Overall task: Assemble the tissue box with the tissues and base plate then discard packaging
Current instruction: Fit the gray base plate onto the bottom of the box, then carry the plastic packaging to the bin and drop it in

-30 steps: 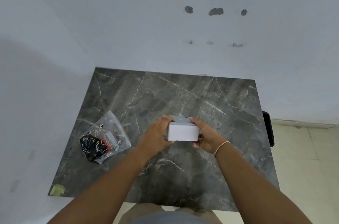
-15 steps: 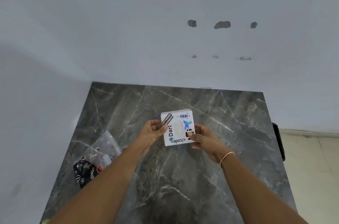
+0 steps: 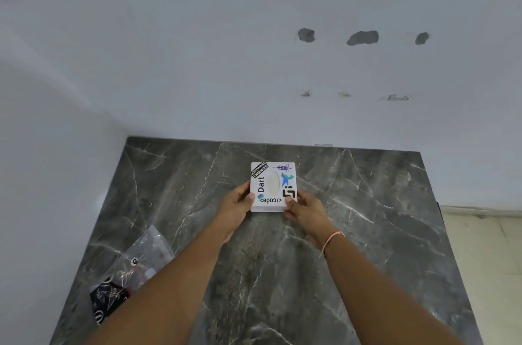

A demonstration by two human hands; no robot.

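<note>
Head view: the tissue box [image 3: 273, 187] is seen sticker side up, out toward the far middle of the dark marble bench [image 3: 367, 231]; whether it rests on the bench cannot be told. Its near corners are clamped by the left hand [image 3: 236, 207] and right hand [image 3: 306, 210], each grip closed on the box. Assembly is judged finished, placement in hand. The clear packaging [image 3: 127, 274] is seen left of the box, well apart, nearer the person; discarding is judged next, calling for release and a reach there.

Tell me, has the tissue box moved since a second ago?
Yes. The tissue box now sits farther up the marble table, nearer the wall, sticker face up.
</note>
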